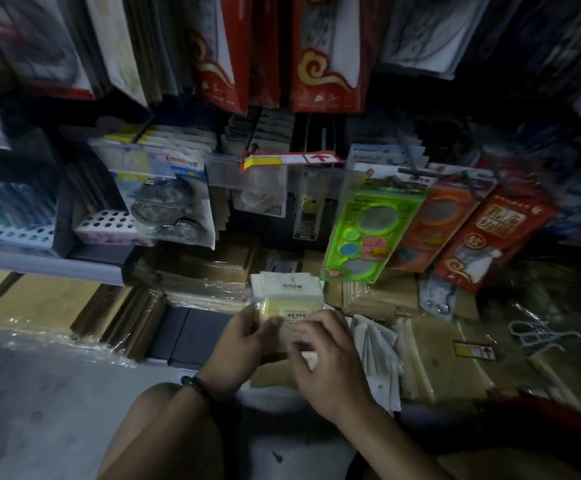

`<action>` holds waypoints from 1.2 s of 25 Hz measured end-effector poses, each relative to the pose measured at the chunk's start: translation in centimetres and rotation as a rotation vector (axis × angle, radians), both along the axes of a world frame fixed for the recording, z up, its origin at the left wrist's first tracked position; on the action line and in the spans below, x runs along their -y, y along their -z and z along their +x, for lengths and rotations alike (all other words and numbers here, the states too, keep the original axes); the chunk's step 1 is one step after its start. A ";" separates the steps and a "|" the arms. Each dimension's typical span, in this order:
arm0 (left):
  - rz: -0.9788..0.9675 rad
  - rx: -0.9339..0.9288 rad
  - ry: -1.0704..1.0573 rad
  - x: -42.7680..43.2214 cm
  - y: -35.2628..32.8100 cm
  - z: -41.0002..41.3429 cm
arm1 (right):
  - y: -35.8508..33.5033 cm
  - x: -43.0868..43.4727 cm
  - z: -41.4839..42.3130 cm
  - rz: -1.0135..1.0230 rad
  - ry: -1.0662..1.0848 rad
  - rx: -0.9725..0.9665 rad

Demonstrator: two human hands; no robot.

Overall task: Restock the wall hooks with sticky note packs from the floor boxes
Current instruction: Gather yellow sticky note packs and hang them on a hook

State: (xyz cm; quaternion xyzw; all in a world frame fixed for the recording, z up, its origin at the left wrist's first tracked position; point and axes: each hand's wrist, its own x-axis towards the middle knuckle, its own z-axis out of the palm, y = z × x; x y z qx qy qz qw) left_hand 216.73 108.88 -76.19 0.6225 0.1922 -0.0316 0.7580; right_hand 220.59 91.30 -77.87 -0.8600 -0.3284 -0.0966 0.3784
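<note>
A stack of pale yellow sticky note packs [287,296] in clear wrap with white header cards is held low at the centre, above the floor boxes. My left hand [238,344] grips the stack's left side, and my right hand [323,358] covers its near end from above. Both hands are closed on the stack. A bare wall hook [252,135] sticks out above a red and yellow price label [289,159]. Below the hands lies a brown cardboard box [271,374], mostly hidden.
Hanging goods crowd the wall: a green toy pack [373,230], orange and red packs [486,237] to the right, a suction cup pack [167,202] at left. Wrapped cardboard boxes [195,275] line the floor. My knee [164,434] is bottom left over grey floor.
</note>
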 end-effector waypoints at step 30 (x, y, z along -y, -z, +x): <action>0.298 0.863 -0.142 4.2 -45.3 -2.3 | -48.0 5.4 3.0 0.766 -0.237 -0.079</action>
